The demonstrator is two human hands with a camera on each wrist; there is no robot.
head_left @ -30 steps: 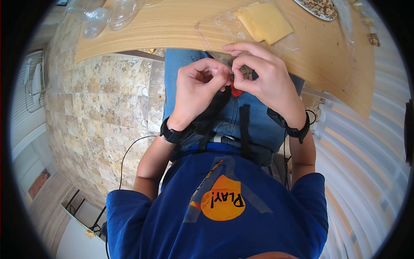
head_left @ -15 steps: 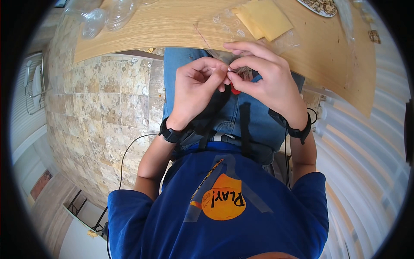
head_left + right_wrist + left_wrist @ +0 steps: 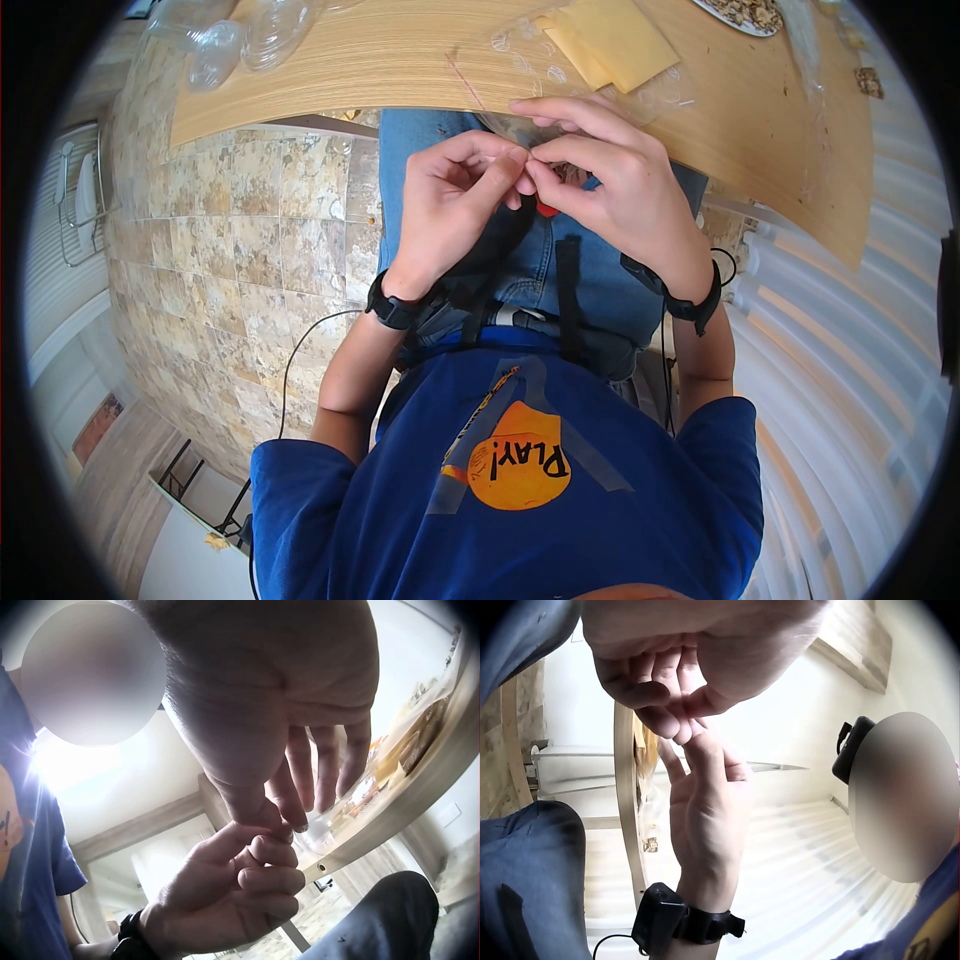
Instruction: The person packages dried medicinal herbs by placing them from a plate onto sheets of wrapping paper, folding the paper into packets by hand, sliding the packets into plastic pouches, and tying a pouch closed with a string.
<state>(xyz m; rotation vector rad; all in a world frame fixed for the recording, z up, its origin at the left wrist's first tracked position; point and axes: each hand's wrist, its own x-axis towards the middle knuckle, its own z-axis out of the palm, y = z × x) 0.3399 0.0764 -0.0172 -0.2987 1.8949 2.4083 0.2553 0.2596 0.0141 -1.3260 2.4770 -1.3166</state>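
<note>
Above the lap, the left hand [image 3: 445, 205] and the right hand [image 3: 625, 180] meet at thumb and index tips. Each pinches at a small thing that the fingertips almost wholly hide; what it is cannot be told. The left hand's other fingers curl inward, while the right hand's remaining fingers stretch loosely over the top. A red item [image 3: 546, 208] shows just below the fingertips, partly covered. In the left wrist view the right hand [image 3: 712, 802] reaches up to the left fingertips. In the right wrist view the left hand [image 3: 232, 892] touches the right thumb from below.
On the wooden table [image 3: 390, 70] lie yellow sheets [image 3: 625, 50] over clear plastic film. Clear plastic containers [image 3: 270, 35] stand at its left, a plate of brown pieces [image 3: 745, 12] at the far right. The table edge runs just beyond the hands, above the jeans [image 3: 400, 150].
The right thumb and index finger have come together and moved left against the left fingertips. A small shiny bit seen between them half a second ago is now covered. The left hand has hardly moved.
</note>
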